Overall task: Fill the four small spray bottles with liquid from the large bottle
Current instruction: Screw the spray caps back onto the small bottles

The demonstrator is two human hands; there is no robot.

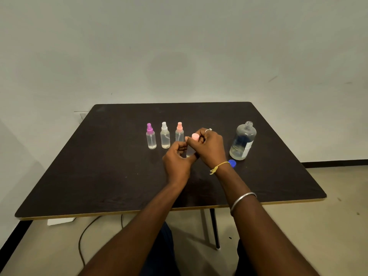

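Three small spray bottles stand in a row on the dark table (pixel 99 176): one with a purple top (pixel 151 136), one with a white top (pixel 165 135), one with a salmon top (pixel 179 132). A fourth small bottle (pixel 188 151) is mostly hidden between my hands. My left hand (pixel 177 158) grips its clear body. My right hand (pixel 207 145) pinches its pink spray top (pixel 195 137). The large clear bottle (pixel 243 141) stands uncapped to the right, partly filled. Its blue cap (pixel 232 162) lies on the table near my right wrist.
The table's front edge runs close to my body, with a leg (pixel 216 228) beneath it on the right. A black cable (pixel 83 242) trails on the floor at the left. A pale wall rises behind the table.
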